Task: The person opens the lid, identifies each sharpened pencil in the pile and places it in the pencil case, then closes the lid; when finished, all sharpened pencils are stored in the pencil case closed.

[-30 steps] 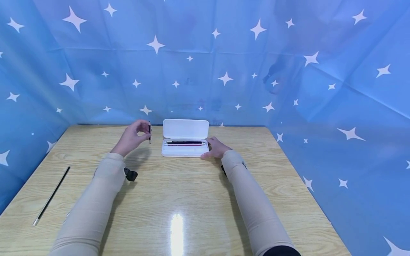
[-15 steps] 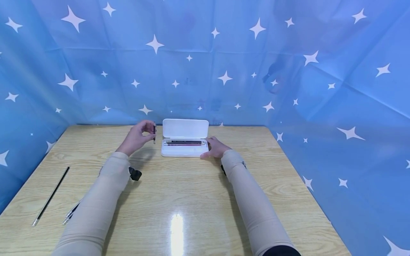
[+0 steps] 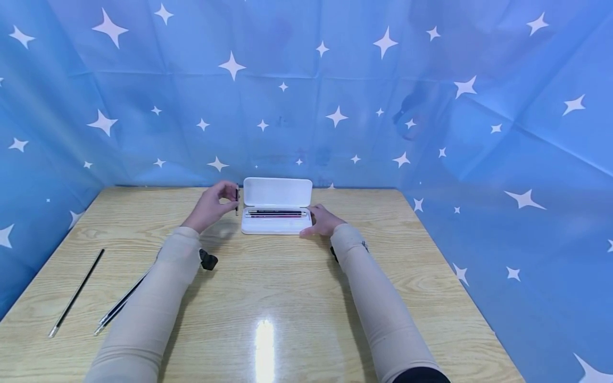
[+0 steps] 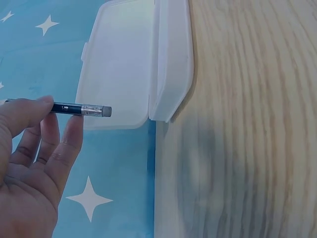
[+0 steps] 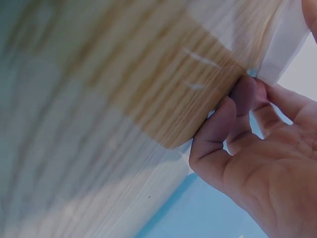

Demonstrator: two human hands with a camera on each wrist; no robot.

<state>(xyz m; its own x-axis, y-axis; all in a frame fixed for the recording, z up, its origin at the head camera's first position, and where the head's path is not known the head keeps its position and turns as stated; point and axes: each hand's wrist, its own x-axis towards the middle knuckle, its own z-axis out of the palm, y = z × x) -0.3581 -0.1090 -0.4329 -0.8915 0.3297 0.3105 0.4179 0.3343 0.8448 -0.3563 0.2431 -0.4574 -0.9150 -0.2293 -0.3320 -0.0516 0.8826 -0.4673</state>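
My left hand pinches a dark pencil between thumb and fingers, just left of the white pencil case. A grey eraser in a silver ferrule tips the pencil's end in the left wrist view. The white pencil case lies with its lid raised, and several pencils lie lengthwise along its back side. At the case's right end, my right hand holds it, thumb at the front corner and fingers toward the back. The right wrist view shows those fingers curled low against the table.
A black pencil lies slanted at the table's left. More pencils lie partly under the left forearm. Behind the wooden table hangs a blue cloth with white stars.
My left hand has moved right with the pencil, closer to the case. Pencils beside the left forearm have come into sight. The right hand and the case have stayed put.
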